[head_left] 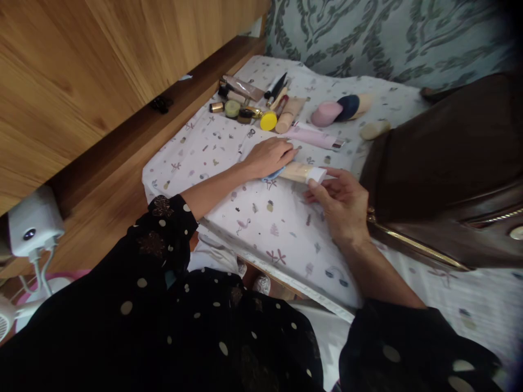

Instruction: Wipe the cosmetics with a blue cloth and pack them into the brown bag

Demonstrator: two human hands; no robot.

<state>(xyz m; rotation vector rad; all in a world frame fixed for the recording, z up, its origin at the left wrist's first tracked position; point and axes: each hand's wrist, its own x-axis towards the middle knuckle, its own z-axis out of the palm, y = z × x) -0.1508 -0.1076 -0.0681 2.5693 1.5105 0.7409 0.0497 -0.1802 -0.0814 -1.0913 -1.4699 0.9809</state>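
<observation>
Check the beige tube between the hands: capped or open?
Capped: a white cap closes the tube at the right hand. It lies flat on the cloth, left hand on its other end.

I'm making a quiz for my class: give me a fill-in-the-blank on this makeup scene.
1. The right hand holds the beige tube by its ____ cap.
2. The left hand lies flat on a ____ item on the patterned sheet.
3. The bag right of the hands is ____.
4. The round lid beyond the left hand is ____.
Missing words: white; blue; brown; yellow.
</observation>
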